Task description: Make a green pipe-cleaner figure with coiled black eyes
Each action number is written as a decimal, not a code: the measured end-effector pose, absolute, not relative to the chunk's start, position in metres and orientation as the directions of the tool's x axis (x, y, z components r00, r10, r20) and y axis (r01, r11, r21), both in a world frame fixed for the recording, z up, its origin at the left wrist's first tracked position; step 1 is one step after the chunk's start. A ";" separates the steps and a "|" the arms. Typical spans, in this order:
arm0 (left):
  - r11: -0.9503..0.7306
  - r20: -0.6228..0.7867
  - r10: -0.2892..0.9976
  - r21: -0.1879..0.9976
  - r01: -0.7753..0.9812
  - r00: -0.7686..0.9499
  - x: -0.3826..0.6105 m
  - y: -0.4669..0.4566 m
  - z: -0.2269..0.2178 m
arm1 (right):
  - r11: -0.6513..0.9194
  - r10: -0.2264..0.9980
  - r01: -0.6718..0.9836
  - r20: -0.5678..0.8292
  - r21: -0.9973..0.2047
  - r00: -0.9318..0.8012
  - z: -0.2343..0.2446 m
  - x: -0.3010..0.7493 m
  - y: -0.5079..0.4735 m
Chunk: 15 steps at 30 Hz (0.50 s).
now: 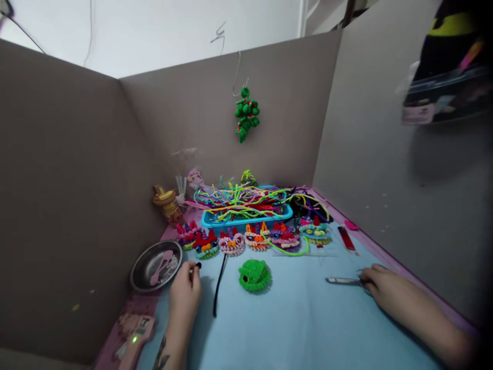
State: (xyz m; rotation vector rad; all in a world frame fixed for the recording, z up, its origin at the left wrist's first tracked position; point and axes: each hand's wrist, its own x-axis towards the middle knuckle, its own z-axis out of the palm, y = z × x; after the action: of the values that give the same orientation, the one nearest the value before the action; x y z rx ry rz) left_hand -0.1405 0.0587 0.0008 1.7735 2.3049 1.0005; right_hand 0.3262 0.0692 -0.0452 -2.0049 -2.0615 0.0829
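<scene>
- Left hand (185,293), lower left of centre, fingers pinched shut on a tiny black bead (198,265), just right of a round metal dish (143,280).
- Right hand (379,285), lower right, fingers curled over the handle end of slim metal tweezers (341,280) lying flat on the light blue surface (300,329).
- Between the hands: fuzzy green pipe-cleaner figure (253,275), with a straight black pipe cleaner (219,285) to its left.
- Behind, at centre: blue plastic tray (246,218) heaped with coloured pipe cleaners.
</scene>
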 end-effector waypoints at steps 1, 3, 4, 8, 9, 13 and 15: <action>0.073 0.346 0.878 0.584 0.809 -0.329 -0.139 0.059 0.002 | 0.044 0.994 0.973 0.106 -0.225 -0.020 -0.044 0.328 0.072; 0.000 0.339 0.886 0.682 0.731 -0.316 -0.134 0.059 0.005 | 0.039 0.999 0.973 0.040 -0.226 -0.031 -0.041 0.329 0.077; -0.028 0.305 0.907 0.732 0.681 -0.290 -0.130 0.059 0.006 | 0.032 0.999 0.975 0.039 -0.218 -0.024 -0.040 0.328 0.079; -0.051 0.101 0.993 0.811 0.583 -0.054 -0.113 0.054 0.005 | 0.049 0.991 0.981 0.131 -0.186 -0.025 -0.034 0.315 0.082; -0.037 0.055 0.998 0.764 0.644 -0.009 -0.111 0.054 0.004 | 0.063 0.986 0.980 0.162 -0.191 -0.032 -0.031 0.308 0.082; 0.075 -0.050 0.997 0.361 0.929 -0.061 -0.116 0.059 0.008 | 0.178 0.971 0.953 0.198 -0.246 -0.131 -0.007 0.274 0.084; 0.148 -0.006 0.989 0.199 0.969 -0.150 -0.123 0.065 0.014 | 0.249 0.958 0.927 0.209 -0.282 -0.194 0.009 0.254 0.087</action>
State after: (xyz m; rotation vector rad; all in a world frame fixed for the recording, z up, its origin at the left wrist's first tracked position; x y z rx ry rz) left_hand -0.1234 0.0650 0.0145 1.9535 2.2739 0.2225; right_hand 0.2535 0.0868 0.0089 -1.7337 -2.1888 0.1314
